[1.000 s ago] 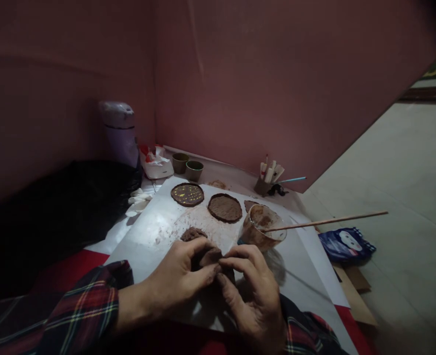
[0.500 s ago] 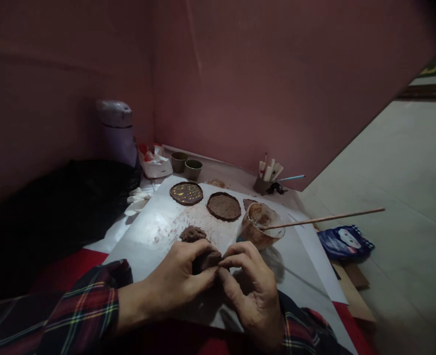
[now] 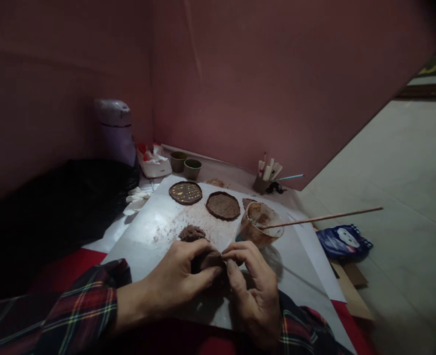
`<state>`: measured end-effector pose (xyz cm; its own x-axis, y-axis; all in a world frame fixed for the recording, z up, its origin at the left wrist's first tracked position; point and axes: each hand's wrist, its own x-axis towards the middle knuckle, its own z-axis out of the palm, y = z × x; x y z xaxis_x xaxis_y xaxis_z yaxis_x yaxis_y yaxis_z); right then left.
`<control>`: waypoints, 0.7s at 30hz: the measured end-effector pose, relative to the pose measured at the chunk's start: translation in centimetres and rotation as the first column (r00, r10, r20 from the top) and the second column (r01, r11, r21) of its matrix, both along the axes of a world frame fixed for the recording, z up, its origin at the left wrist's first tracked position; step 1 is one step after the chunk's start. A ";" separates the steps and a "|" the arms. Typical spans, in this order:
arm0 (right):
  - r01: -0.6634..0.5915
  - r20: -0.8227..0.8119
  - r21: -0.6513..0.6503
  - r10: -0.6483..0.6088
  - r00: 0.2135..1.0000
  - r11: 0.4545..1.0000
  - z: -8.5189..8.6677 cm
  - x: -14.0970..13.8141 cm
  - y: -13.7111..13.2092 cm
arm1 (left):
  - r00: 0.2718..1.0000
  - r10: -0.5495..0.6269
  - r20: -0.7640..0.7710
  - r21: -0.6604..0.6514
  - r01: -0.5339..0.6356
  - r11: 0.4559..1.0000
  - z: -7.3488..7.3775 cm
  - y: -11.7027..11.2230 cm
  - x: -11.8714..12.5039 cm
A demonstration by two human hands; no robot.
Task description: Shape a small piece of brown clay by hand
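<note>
Both my hands meet over a lump of brown clay [image 3: 210, 260] near the front of a white sheet [image 3: 155, 231]. My left hand [image 3: 177, 281] wraps its fingers and thumb round the lump's left side. My right hand [image 3: 253, 288] pinches the lump's right side with curled fingers. Most of the lump is hidden between the fingers. Just beyond my left hand lies a second rough clay lump [image 3: 192, 232]. Farther back lie two flat clay discs, one with yellow dots [image 3: 185, 193] and one plain [image 3: 223, 205].
A glass of muddy water [image 3: 259, 225] holds a long wooden stick [image 3: 325, 217] right of the discs. Two small cups [image 3: 186, 165], a tool holder [image 3: 264, 177], a lilac canister [image 3: 114, 130] and a white container [image 3: 152, 161] stand by the wall. A blue packet [image 3: 344, 241] lies at right.
My right fingers have curled in tighter on the clay lump, and both hands have shifted slightly. The view has drifted a little.
</note>
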<state>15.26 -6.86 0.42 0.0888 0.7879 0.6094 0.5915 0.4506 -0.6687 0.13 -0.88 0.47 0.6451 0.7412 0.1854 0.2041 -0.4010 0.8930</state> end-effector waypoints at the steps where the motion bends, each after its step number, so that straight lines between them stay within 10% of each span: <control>1: -0.002 -0.006 -0.003 0.002 1.000 1.000 0.0 0.0 -0.1 | 1.000 0.001 0.009 -0.023 -0.001 1.000 -0.1 0.0 0.0; 8: 0.077 -0.016 0.044 -0.076 0.997 0.996 -0.5 0.4 0.2 | 0.974 0.100 0.204 -0.414 -0.007 0.910 0.1 0.5 0.1; 21: 0.087 0.024 -0.099 -0.085 0.996 0.991 -0.7 0.3 0.0 | 0.964 0.023 0.264 -0.447 0.101 0.889 0.7 0.5 -0.3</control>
